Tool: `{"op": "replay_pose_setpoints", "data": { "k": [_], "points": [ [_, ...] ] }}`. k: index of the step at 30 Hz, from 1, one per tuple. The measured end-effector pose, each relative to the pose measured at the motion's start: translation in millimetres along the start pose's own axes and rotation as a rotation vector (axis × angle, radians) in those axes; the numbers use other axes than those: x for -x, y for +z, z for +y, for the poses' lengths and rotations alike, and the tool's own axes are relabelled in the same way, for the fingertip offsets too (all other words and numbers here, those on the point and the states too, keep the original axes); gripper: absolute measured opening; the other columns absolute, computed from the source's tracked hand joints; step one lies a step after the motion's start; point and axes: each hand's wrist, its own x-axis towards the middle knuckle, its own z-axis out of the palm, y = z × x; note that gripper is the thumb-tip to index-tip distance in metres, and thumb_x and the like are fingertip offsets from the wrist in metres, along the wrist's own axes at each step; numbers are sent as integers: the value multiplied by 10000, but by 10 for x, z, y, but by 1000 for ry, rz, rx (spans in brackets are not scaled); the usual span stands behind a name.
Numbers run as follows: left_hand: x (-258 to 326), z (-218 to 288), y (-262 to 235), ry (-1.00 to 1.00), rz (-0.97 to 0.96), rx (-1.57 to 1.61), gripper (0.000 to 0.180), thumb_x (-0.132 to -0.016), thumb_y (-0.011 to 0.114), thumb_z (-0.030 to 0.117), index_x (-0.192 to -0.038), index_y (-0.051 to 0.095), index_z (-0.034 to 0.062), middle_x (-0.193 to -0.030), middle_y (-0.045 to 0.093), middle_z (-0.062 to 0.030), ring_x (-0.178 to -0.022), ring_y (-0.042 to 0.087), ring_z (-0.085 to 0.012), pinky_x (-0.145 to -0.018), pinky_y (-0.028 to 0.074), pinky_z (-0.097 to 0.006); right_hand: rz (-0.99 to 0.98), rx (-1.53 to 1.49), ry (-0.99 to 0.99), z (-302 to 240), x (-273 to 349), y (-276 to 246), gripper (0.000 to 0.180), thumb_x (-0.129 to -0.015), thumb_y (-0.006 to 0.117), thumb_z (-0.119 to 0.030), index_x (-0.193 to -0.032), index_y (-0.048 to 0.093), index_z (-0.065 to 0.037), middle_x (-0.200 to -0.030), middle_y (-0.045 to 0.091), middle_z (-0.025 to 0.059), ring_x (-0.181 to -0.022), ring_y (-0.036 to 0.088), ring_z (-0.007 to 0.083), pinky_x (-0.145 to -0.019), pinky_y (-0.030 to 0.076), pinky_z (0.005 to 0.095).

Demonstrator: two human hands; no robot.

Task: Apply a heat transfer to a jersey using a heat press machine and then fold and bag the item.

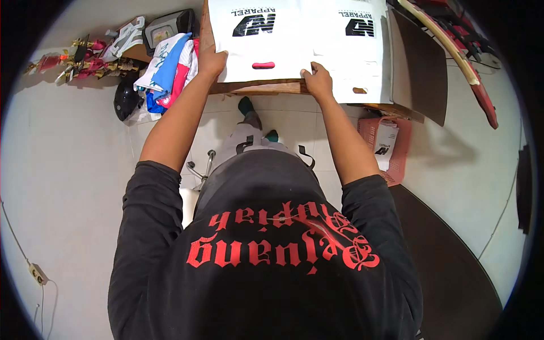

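At the far left of the wooden counter lies a heap of folded clothes in white, blue and red, just beside the left hand. That hand rests on the lower left corner of a white plastic bag, fingers curled over its edge and pressing it down rather than clenched around it. The bag lies flat on the counter, spreading away from the person, its near edge running left to right between the two hands, with the red-showing handle slot close to that edge. The right hand presses the same edge further right, fingers flat on the plastic. A second white bag lies just beside it, partly beneath, and a pink basket stands on the floor at the right
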Motion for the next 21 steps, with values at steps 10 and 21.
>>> {"op": "replay_pose_setpoints", "data": {
  "k": [10, 21],
  "points": [
    [-903, -119, -19, 68, 55, -26, 385, -908, 738, 242, -1199, 725, -10, -1064, 776, -188, -942, 742, -291, -865, 542, -390, 77, -245, 185, -388, -732, 184, 379, -891, 777, -363, -994, 765, 1, -935, 758, 186, -910, 721, 326, -854, 543, 415],
    [-275, -276, -10, -91, 120, 91, 577, -864, 622, 115, -1414, 561, -51, -1001, 716, -166, -893, 694, -291, -847, 532, -362, 136, -552, 39, 60, -610, 398, 510, -945, 579, -124, -1424, 560, 48, -1346, 639, 224, -1135, 650, 262, -1007, 502, 358]
  ]
}}
